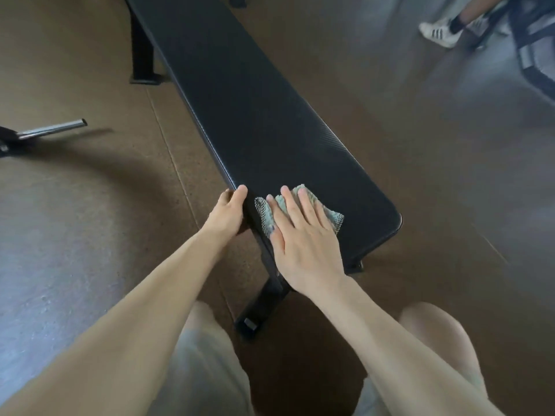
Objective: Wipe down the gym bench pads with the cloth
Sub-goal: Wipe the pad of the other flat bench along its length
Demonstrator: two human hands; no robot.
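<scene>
A long black bench pad [255, 115] runs from the top left down to the near end in the middle of the view. A pale green mesh cloth [265, 214] lies flat on its near end. My right hand [300, 238] presses palm-down on the cloth with fingers spread, covering most of it. My left hand [229, 211] grips the left edge of the pad beside the cloth, thumb on top and fingers curled under the rim.
The bench's black metal legs stand at the near end [258, 307] and the far left [142, 55]. A chrome bar [51, 129] lies on the brown floor at the left. Another person's foot in a white shoe [438, 30] and dark equipment [534, 46] are at the top right.
</scene>
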